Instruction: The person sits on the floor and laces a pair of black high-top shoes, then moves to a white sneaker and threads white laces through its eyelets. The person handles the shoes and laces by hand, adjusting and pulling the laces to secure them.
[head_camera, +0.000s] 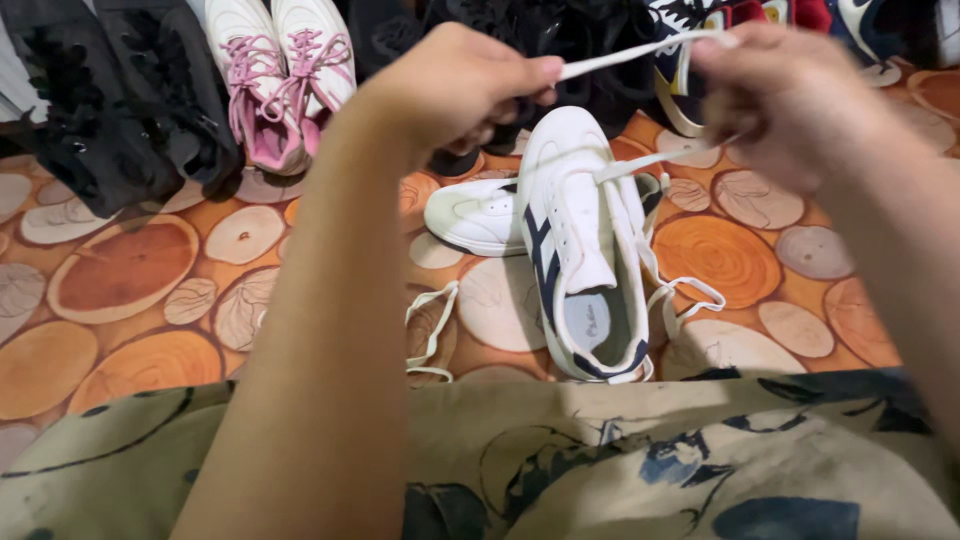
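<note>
Left hand (455, 85) pinched shut on one end of a white shoelace (625, 57); right hand (790, 95) pinched on it too, further along. Lace stretched taut between the two grips, roughly level, slightly higher at the right hand. From the right-hand grip the lace drops down to the eyelets of the white sneaker with navy stripes (580, 250), directly below and between the hands. Sneaker sits sole-down on the floor, toe away from the person, tongue up, remaining lace loose in loops beside its heel on the right. Second matching white sneaker (470, 215) just left of it, lying crosswise, touching or nearly so. A loose lace loop (432, 335) below that. Farther out: pink-laced white pair (285, 70) beyond the left hand, black shoes (110, 110) left of those. Floor is a wood-slice patterned mat (130, 270). Patterned fabric (700, 460) nearest the camera.
</note>
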